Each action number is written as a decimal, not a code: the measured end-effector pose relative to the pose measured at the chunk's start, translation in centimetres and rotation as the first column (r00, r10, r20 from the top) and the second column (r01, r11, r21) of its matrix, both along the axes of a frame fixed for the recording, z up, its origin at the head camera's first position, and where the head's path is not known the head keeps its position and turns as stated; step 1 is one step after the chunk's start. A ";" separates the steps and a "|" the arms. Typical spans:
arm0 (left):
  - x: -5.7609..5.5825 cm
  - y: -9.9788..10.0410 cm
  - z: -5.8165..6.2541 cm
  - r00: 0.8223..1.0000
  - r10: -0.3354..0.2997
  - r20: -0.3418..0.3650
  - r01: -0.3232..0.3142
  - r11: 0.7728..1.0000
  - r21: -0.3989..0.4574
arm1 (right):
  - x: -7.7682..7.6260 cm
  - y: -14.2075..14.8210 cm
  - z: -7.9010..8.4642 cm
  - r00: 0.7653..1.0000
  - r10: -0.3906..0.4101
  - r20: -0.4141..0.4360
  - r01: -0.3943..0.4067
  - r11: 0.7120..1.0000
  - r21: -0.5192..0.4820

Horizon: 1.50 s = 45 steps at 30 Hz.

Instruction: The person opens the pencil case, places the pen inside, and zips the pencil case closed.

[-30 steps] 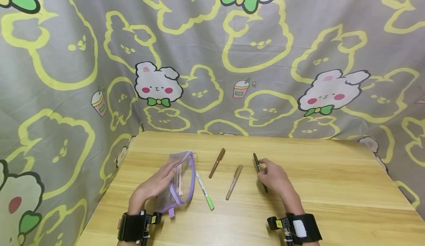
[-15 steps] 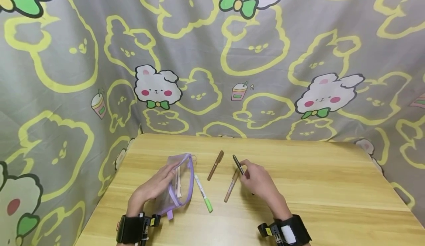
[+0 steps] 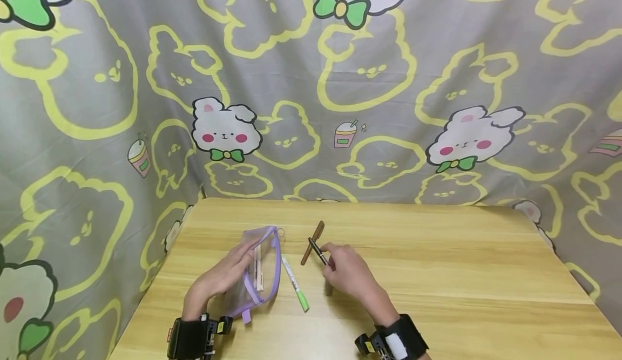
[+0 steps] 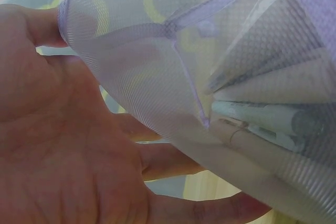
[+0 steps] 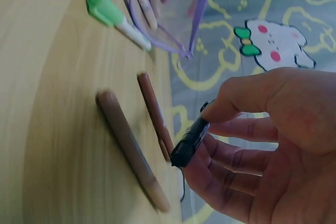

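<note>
My right hand [image 3: 353, 273] pinches a black marker pen [image 3: 318, 251] between thumb and fingers, tilted over the table. In the head view the marker overlaps a dark brown marker [image 3: 318, 231] lying beyond it. A lighter brown marker [image 5: 131, 148] lies beneath my right hand, mostly hidden in the head view. My left hand [image 3: 225, 271] holds the side of a purple mesh pencil case [image 3: 279, 265], its zip open towards the right. Several pens [image 4: 262, 114] show through the mesh. Just right of the case lies a green-capped white marker [image 3: 295, 285].
The wooden table [image 3: 461, 263] reaches back to a grey curtain [image 3: 291, 79] with rabbit drawings. The curtain also hangs along the left and right sides. Each wrist wears a black strap [image 3: 408, 335] with a small camera.
My right hand has lifted the black marker and carried it left, past the lighter brown marker towards the pencil case. The left hand and case have stayed in place.
</note>
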<state>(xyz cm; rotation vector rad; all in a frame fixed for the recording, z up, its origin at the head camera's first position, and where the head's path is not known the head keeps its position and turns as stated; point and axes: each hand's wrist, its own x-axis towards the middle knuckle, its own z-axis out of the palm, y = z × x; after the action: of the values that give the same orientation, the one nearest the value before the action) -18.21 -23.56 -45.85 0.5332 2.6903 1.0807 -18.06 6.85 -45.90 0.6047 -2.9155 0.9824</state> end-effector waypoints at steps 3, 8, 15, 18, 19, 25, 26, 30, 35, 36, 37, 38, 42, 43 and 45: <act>0.1 -0.1 -0.1 1.000 0.000 0.003 0.000 1.000 -0.001 | 0.1 -1.1 -0.2 1.000 0.005 -0.025 -0.005 1.000 0.002; 0.2 -0.1 0.2 1.000 -0.002 0.007 0.002 1.000 0.000 | 0.0 -2.8 -0.3 1.000 0.010 -0.025 -0.010 1.000 -0.008; 0.1 -0.2 0.3 1.000 -0.020 -0.013 0.020 1.000 0.001 | -0.4 -4.5 -0.1 0.996 0.014 -0.083 -0.015 1.000 -0.011; 0.0 -0.3 0.3 0.999 -0.028 -0.024 0.028 1.000 0.003 | -0.4 -5.0 -0.1 0.997 0.022 -0.073 -0.025 0.999 -0.035; 0.0 -0.3 0.4 0.999 -0.027 -0.024 0.027 1.000 0.002 | -0.4 -5.2 -0.2 0.998 0.024 -0.064 -0.027 0.999 -0.041; 0.0 -0.4 0.5 0.999 -0.038 -0.022 0.038 0.999 -0.001 | -0.5 -6.1 -0.7 1.000 0.027 0.002 -0.027 0.995 -0.092; 0.0 -0.4 0.4 0.999 -0.046 -0.027 0.046 0.999 0.001 | -0.4 -6.2 -0.8 1.000 0.026 0.010 -0.025 0.995 -0.100; 0.0 -0.5 0.3 0.998 -0.056 -0.032 0.056 0.998 0.011 | -0.4 -7.0 -1.1 0.999 0.028 0.045 -0.021 0.988 -0.151; 0.2 -0.6 0.2 1.000 -0.014 0.012 0.014 1.000 0.003 | -0.4 -8.1 -1.2 0.995 0.051 0.087 -0.033 0.980 -0.194; 0.2 -0.6 0.1 1.000 -0.008 0.018 0.008 1.000 0.002 | -0.4 -8.4 -1.3 0.994 0.056 0.092 -0.037 0.980 -0.195; 0.2 -0.6 0.1 1.000 -0.004 0.023 0.004 1.000 0.001 | -0.4 -8.6 -1.3 0.993 0.062 0.103 -0.040 0.979 -0.201; 0.2 -0.5 0.1 1.000 -0.002 0.027 0.002 1.000 0.003 | -0.4 -8.8 -1.3 0.991 0.068 0.116 -0.042 0.977 -0.209; 0.0 -0.4 0.1 1.000 -0.010 0.019 0.009 1.000 0.023 | -0.5 -9.7 -1.2 0.983 0.082 0.165 -0.040 0.969 -0.243; 0.0 -0.4 0.2 1.000 -0.016 0.015 0.015 0.999 0.032 | -0.6 -9.9 -1.2 0.982 0.080 0.169 -0.036 0.968 -0.248; -0.1 -0.3 0.2 1.000 -0.025 0.006 0.025 0.999 0.045 | -0.7 -10.4 -1.1 0.981 0.080 0.178 -0.031 0.965 -0.261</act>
<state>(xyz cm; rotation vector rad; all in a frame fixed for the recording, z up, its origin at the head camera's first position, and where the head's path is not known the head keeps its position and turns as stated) -18.30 -23.83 -45.64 0.5681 2.6517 1.1370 -18.75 -3.50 -46.99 0.6133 -2.8643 1.4716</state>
